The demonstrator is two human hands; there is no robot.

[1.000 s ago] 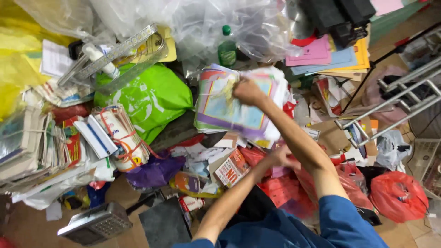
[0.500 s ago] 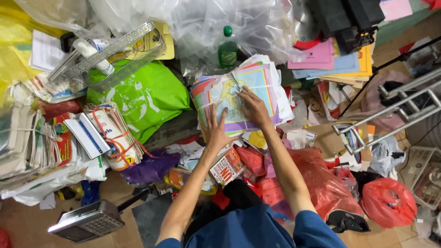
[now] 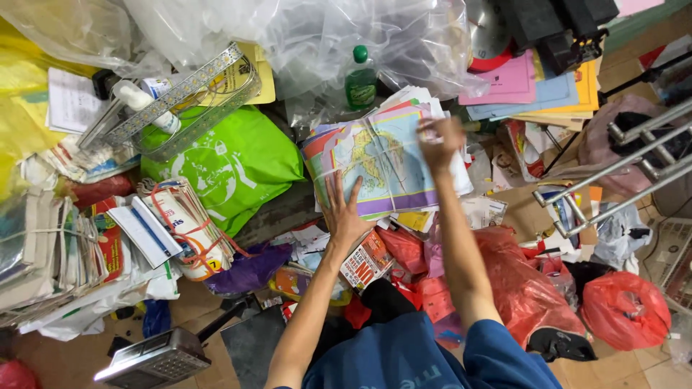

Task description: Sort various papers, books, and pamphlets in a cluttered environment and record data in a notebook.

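Clear plastic sheeting (image 3: pixel 303 36) billows across the top of the heap, the biggest thing in view, with a yellow bag (image 3: pixel 18 94) at the far left edge. Below it lies one bright green bag (image 3: pixel 231 166) printed with a white round emblem. To the right of that sits the stack of papers (image 3: pixel 382 158), topped by a map sheet in blue, yellow and purple; it rests in the middle of the pile, just under a single green bottle (image 3: pixel 360 81). Two red plastic bags (image 3: pixel 623 310) lie at lower right, one by the person's elbow, one further out. At left are tied bundles of newspapers (image 3: pixel 50 252) and one rolled bundle bound with orange cord (image 3: pixel 189 229). A wire basket (image 3: pixel 180 101) holds white bottles. Pink, blue and orange folders (image 3: pixel 533 90) fan out at upper right. The left hand (image 3: pixel 344 209) lies flat, fingers spread, on the stack's near edge. The right hand (image 3: pixel 440 140) rests on its top right; blur hides whether its fingers pinch a sheet.
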